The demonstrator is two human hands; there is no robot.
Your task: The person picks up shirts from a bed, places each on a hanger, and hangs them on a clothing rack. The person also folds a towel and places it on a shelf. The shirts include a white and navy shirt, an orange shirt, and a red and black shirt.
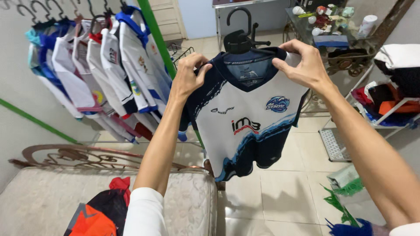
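Both hands (188, 74) (302, 65) hold jersey (245, 126); hung shirts (109, 65) left.

Looks like a room in a home used for sorting or selling sportswear: pale tiled floor (280, 192), cream quilted mattress on a curled iron bedframe (43, 196), row of white and blue sports jerseys hung on wall hooks (109, 65), glass-topped metal table crowded with small bottles and jars (332, 26), white wire rack of folded clothes (393, 100).

Jersey (245, 126) smooth synthetic cloth, slight sheen; hanger (240, 39) black plastic; floor tiles (280, 192) glossy.
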